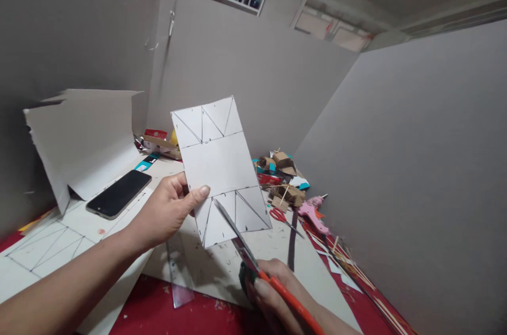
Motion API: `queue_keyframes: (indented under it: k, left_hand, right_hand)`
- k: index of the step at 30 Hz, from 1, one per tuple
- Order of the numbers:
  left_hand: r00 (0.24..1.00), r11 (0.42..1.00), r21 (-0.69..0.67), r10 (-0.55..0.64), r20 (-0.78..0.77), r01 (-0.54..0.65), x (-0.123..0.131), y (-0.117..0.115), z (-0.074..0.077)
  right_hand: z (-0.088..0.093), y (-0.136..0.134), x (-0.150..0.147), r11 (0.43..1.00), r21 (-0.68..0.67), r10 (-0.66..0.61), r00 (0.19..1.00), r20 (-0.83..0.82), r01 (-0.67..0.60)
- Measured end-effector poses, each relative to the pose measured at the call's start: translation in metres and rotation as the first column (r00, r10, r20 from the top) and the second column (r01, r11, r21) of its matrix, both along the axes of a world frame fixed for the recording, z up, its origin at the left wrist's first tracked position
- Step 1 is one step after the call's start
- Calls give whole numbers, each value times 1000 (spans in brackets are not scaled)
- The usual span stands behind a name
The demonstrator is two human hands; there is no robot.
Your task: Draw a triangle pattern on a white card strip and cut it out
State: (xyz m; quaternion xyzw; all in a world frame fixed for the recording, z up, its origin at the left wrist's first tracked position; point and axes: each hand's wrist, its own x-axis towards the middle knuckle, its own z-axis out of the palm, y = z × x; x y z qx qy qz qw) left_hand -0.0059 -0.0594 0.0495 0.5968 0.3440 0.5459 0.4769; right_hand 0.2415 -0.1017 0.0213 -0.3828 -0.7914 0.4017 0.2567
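Note:
My left hand (174,205) grips a white card (217,160) by its left edge, thumb on the front. Ruled pencil or pen lines form triangles along the card's top and bottom bands. In my right hand (283,292) is a pair of orange-handled scissors (245,251). The blades overlap the card's lower band, their tips close to my left thumb. Whether the blades are cutting or only lie in front of the card, I cannot tell. Beneath the card, a clear ruler (180,282) rests on the table.
A black phone (119,193) lies at left beside a folded white board (85,139). Drawn lines mark a white sheet (24,277) at lower left. To the right are small red scissors (279,214), a pink glue gun (315,213), cardboard scraps (285,163) and thin wooden sticks (356,266).

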Motion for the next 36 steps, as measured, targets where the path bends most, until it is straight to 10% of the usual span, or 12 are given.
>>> queue_keyframes:
  k: [36]
  left_hand:
    - [998, 998, 21, -59, 37, 59, 3, -2, -2]
  right_hand:
    - [-33, 9, 9, 984, -97, 142, 986, -82, -150]
